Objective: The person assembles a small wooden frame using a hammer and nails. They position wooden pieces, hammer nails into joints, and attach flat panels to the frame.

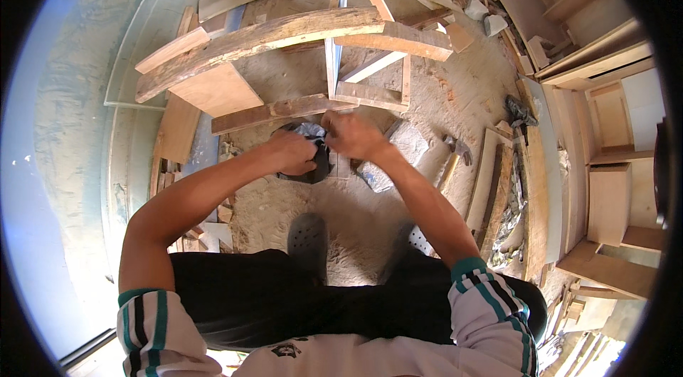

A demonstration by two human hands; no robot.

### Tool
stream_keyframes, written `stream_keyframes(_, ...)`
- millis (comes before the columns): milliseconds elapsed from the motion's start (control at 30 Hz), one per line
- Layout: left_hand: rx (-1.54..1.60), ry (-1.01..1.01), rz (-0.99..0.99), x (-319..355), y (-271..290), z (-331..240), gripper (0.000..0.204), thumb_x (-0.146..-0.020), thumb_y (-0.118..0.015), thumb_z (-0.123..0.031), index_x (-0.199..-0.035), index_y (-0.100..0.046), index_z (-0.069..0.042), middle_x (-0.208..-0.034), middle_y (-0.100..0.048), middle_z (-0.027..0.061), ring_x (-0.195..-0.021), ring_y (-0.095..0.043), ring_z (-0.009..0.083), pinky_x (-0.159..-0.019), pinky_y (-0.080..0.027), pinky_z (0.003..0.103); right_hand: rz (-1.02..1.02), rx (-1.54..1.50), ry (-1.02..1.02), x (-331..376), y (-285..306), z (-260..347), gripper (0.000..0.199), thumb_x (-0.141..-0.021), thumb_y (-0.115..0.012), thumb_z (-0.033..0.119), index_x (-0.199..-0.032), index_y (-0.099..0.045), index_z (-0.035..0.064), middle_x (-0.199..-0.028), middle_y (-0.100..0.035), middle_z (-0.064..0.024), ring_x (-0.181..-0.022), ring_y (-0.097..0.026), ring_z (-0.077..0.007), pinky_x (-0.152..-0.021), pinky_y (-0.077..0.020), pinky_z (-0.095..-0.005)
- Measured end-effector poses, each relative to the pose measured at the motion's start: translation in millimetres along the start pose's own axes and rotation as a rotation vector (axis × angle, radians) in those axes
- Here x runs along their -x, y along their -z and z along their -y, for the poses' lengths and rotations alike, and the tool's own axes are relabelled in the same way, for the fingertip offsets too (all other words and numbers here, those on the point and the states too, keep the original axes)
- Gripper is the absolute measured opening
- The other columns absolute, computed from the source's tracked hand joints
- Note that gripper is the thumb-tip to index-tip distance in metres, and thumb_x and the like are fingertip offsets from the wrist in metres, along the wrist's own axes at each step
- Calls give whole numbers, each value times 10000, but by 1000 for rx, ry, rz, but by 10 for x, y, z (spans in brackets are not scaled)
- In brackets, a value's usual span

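Note:
A dark bag (pixel 318 170) with a pale, bluish crumpled part at its mouth rests on the dusty ground in front of me. My left hand (pixel 290 151) has its fingers curled at the bag's left side and appears to grip its edge. On the opposite side, my right hand (pixel 352 136) is closed, fingertips together at the mouth of the bag. What lies inside is hidden. Just beyond both hands runs the lower wooden beam (pixel 274 114) of a nailed timber frame (pixel 263 39).
A pale dusty block (pixel 395 156) lies right of the bag, with a hammer (pixel 461 151) beyond it. Long boards (pixel 491 192) line the right, beside wooden shelving (pixel 608 199). Glass-like sheets (pixel 135 57) stand at left. Stone pieces (pixel 491 18) lie far right.

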State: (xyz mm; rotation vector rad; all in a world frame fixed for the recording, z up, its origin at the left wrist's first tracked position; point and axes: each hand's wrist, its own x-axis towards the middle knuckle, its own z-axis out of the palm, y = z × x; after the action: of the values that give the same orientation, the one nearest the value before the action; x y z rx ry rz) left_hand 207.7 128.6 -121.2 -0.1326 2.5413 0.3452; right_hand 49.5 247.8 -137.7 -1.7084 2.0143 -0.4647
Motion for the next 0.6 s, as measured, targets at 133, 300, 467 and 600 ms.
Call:
stream_keyframes(133,191,-72,-378,97,767,-283,161,-901,-663,-282,-851,-697,-132,-729,-705,55,-603,-650,203,-574,-513,405,-208,-313,23,201,944,72,234,-904,-664,97,-1133,-653,48,-991,-739,-130,-895,-715,-211,-774,-582,-368)
stream_keyframes(300,272,-107,-863,276,1533,-266,116,-904,-679,-269,-936,-700,-160,-741,-712,8,-541,-576,120,-528,-463,295,-664,-586,8,312,1496,127,192,-922,-670,97,-1102,-709,42,-913,-750,-74,-792,-691,-135,-708,-540,-270)
stream_keyframes(467,400,-8,-1146,246,1913,76,252,-925,-666,-277,-1110,-697,-109,-960,-730,26,-760,-599,106,-672,-487,269,-785,-502,87,-10,1846,147,196,-916,-660,129,-1067,-692,7,-896,-741,-105,-814,-691,-144,-726,-531,-283)
stream_keyframes(600,392,-3,-1167,44,1964,375,269,-933,-657,-266,-1142,-690,-99,-1011,-726,30,-855,-634,124,-771,-503,299,-631,-416,173,-364,2003,5,198,-918,-649,148,-1055,-684,9,-887,-729,-108,-795,-672,-160,-735,-524,-312)
